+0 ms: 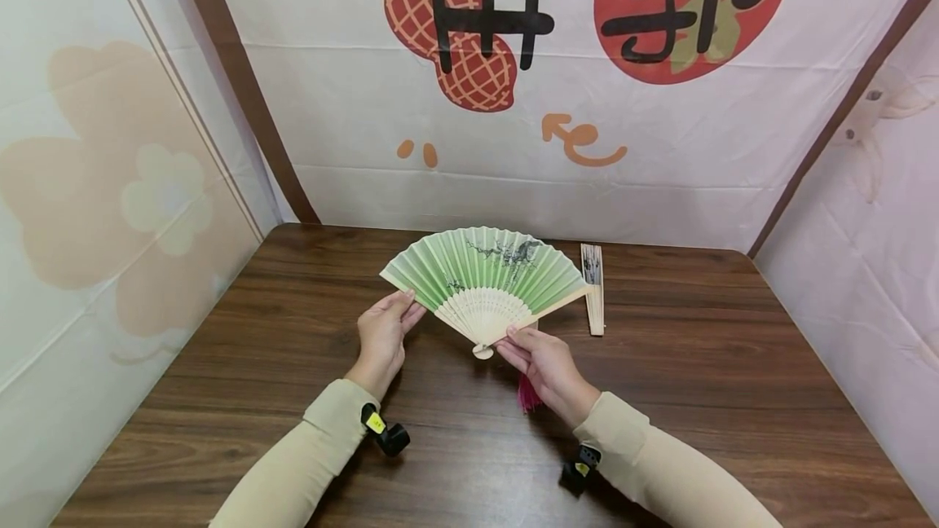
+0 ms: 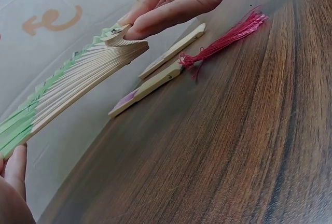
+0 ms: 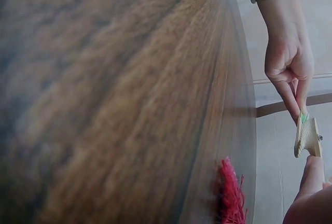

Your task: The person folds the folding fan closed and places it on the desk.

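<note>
A green folding fan [image 1: 487, 267] with a dark branch print is spread wide above the table, held between both hands. My left hand [image 1: 383, 339] pinches its left edge near the outer corner. With thumb and fingers, my right hand [image 1: 544, 361] pinches the right guard stick close to the pivot. In the left wrist view the pale ribs [image 2: 96, 63] fan out from the right fingers. Beyond it, two folded fans lie on the table: one with a pink tassel [image 2: 228, 37], the other a folded fan [image 1: 593, 292] with a dark print, to the right.
The dark wooden table [image 1: 697, 398] spans the space under the arms. A printed cloth wall [image 1: 330, 104] stands along its far edge, with more cloth panels at left and right. The tasselled fan is mostly hidden behind the spread fan and right hand in the head view.
</note>
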`<state>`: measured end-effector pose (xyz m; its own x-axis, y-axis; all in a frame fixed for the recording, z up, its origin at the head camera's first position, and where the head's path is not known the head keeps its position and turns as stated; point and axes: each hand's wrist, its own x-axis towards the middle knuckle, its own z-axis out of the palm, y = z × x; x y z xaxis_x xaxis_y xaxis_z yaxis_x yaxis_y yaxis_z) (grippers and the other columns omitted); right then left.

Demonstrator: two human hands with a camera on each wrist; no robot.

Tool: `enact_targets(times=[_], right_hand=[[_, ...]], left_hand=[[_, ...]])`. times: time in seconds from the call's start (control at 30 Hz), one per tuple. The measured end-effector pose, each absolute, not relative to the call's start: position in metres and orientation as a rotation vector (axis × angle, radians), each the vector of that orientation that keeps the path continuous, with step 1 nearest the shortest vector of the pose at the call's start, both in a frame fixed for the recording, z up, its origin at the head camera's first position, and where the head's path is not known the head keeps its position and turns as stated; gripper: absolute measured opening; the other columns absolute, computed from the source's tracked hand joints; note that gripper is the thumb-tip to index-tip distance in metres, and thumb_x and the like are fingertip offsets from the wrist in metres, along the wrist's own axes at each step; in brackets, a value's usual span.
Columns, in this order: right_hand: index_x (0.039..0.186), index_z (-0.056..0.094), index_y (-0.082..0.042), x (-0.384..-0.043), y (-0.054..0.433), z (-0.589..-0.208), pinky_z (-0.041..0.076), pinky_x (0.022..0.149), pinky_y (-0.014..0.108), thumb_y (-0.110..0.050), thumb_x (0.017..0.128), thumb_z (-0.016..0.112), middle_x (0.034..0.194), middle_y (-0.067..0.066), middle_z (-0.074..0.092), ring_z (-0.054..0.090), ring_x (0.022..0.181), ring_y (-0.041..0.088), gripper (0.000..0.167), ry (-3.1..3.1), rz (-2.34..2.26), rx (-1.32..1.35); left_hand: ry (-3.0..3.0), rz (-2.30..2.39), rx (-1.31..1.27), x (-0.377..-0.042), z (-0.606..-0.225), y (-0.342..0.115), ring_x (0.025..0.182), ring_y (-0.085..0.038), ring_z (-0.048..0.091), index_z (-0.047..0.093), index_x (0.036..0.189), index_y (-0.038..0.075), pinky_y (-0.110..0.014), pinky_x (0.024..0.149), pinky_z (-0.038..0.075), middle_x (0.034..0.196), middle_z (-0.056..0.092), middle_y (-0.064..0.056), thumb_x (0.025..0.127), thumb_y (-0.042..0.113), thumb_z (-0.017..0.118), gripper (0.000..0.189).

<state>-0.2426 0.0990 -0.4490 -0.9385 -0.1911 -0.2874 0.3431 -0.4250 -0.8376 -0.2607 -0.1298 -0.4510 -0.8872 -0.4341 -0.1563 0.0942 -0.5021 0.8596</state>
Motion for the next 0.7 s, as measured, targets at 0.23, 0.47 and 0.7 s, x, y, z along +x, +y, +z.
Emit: enact_targets(times=[0.23,0.47,0.7], right_hand=[[0.083,0.064,-0.002,-0.2417,0.0999,-0.4514,0.064,0.082,0.025,0.005,0.099,0.052,0.080,0.005,0.071,0.073,0.080,0.013,0.021,1.465,-2.396,0.196],[0.094,0.062,0.004,-0.2405,0.1008,-0.4553,0.064,0.083,0.027,0.005,0.099,0.052,0.081,0.005,0.071,0.072,0.080,0.013,0.011,1.483,-2.391,0.186],[0.090,0.063,0.001,-0.2399,0.1016,-0.4582,0.064,0.084,0.027,0.005,0.098,0.053,0.081,0.005,0.072,0.072,0.080,0.013,0.013,1.489,-2.381,0.158]], left_hand=[[-1.333,-2.429,0.497,-0.2593,-0.4516,-0.1286,0.069,-0.009,0.072,0.068,0.082,0.008,-0.025,0.071,0.065,0.075,0.072,0.002,0.094,-0.007,0.060,0.020],[-1.350,-2.424,0.481,-0.2588,-0.4540,-0.1275,0.070,-0.009,0.072,0.069,0.085,0.007,-0.027,0.073,0.065,0.076,0.072,0.003,0.094,-0.005,0.061,0.017],[-1.352,-2.422,0.465,-0.2584,-0.4558,-0.1264,0.069,-0.009,0.071,0.070,0.079,0.009,-0.026,0.073,0.065,0.075,0.072,0.003,0.094,-0.006,0.061,0.023]])
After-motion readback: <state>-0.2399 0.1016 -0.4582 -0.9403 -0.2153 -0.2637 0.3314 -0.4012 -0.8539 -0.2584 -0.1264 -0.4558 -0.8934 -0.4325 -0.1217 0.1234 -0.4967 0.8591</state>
